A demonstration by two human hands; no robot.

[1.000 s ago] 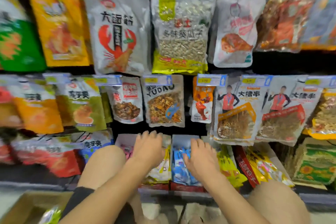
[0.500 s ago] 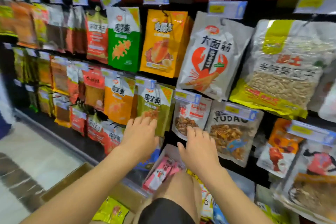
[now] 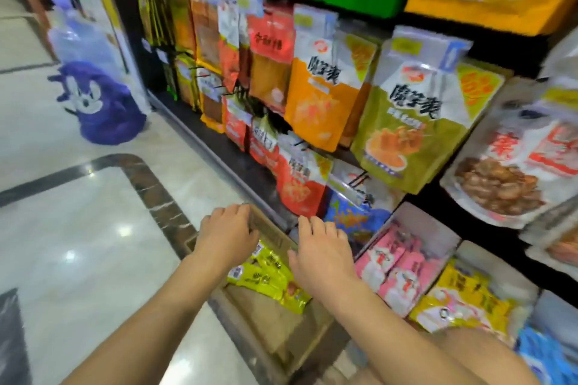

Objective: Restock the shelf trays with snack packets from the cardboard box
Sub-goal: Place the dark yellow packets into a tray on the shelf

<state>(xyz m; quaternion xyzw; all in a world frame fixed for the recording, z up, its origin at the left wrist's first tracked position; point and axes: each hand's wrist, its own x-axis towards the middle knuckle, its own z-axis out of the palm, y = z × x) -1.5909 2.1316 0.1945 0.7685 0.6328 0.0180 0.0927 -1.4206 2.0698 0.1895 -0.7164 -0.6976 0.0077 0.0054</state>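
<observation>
A brown cardboard box (image 3: 269,331) lies on the floor against the shelf base, with several yellow-green snack packets (image 3: 269,275) inside. My left hand (image 3: 226,236) hovers over the box's far rim, fingers relaxed, holding nothing. My right hand (image 3: 323,255) is above the box beside the packets, fingers spread and empty. To the right, white shelf trays hold pink packets (image 3: 395,266), yellow packets (image 3: 463,303) and blue packets (image 3: 544,356).
Hanging snack bags fill the shelf above, such as an orange bag (image 3: 319,103) and an olive-green bag (image 3: 409,131). A purple bag (image 3: 100,103) with a water bottle stands on the glossy tiled floor (image 3: 78,244) to the left. My knee (image 3: 469,359) is at the lower right.
The view has swung left and down from the shelf trays to the box. Both hands have left the trays and now hang over the open box.
</observation>
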